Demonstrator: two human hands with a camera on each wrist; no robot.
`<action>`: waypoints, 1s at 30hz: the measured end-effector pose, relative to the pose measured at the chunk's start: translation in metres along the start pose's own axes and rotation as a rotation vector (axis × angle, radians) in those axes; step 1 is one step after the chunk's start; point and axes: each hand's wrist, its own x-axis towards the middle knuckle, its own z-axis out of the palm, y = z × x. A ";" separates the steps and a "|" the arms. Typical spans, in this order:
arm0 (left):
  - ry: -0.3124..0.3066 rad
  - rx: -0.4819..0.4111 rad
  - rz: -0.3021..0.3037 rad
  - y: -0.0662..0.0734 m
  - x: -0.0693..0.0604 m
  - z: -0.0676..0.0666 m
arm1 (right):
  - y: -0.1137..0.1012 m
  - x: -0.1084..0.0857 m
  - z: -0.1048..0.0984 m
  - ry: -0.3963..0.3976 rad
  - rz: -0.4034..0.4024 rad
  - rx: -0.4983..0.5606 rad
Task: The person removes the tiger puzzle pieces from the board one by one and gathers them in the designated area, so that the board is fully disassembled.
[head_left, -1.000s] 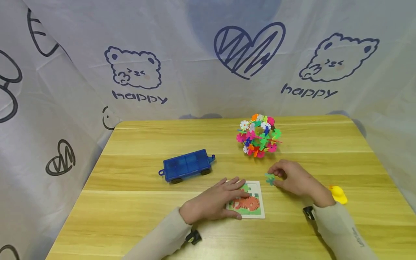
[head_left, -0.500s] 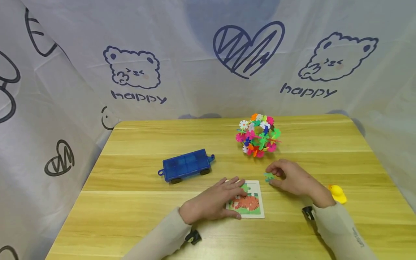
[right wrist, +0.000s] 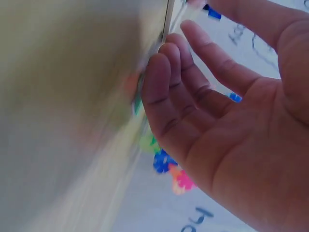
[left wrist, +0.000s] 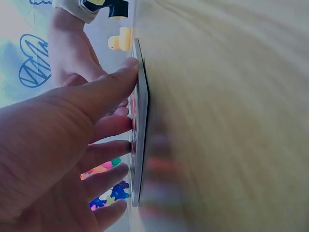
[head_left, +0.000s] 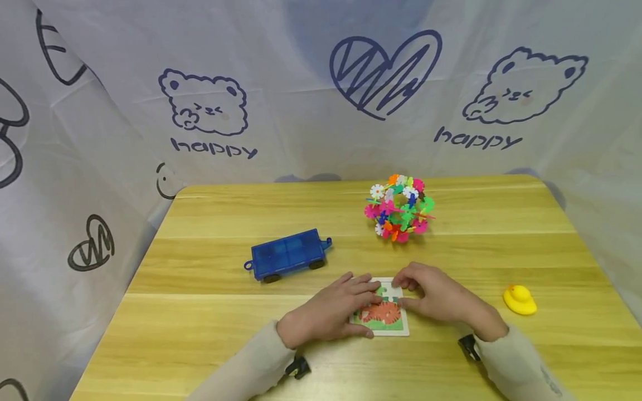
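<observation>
A square puzzle board [head_left: 396, 333] with a white rim and an orange animal picture lies on the table. Flat across its left part rests my left hand [head_left: 328, 312], fingers spread and thumb at the lower edge. The left wrist view shows the thumb of this hand [left wrist: 63, 130] against the edge of the board [left wrist: 141, 111]. My right hand [head_left: 441, 295] is at the board's upper right corner, fingers bent and thumb near the rim. Its fingers hide the green piece it pinches. In the right wrist view, the palm and bent fingers of this hand [right wrist: 217, 116] show beside the table.
A blue toy wagon [head_left: 288, 255] stands left of and behind the board. Farther back is a ball of colourful flower-shaped pieces [head_left: 398, 210]. A yellow toy duck [head_left: 520, 300] sits to the right of the right forearm. A printed white cloth [head_left: 301, 111] hangs behind the table.
My right hand has moved left and slightly toward me, from beside the board to its upper right corner, and the piece has gone from sight. The left hand has stayed in place.
</observation>
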 end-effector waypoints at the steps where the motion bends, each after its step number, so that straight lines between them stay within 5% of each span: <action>1: 0.006 0.011 0.007 0.000 0.000 0.000 | -0.002 0.000 0.002 -0.012 -0.008 -0.003; 7: 0.022 0.049 0.030 0.002 0.002 -0.001 | -0.012 -0.003 0.010 -0.025 -0.003 -0.063; 24: 0.012 0.076 0.030 0.005 0.002 -0.001 | -0.033 -0.005 0.015 0.001 0.199 -0.190; 30: 0.011 0.078 0.027 0.005 0.001 0.000 | -0.031 -0.003 0.014 0.003 0.188 -0.169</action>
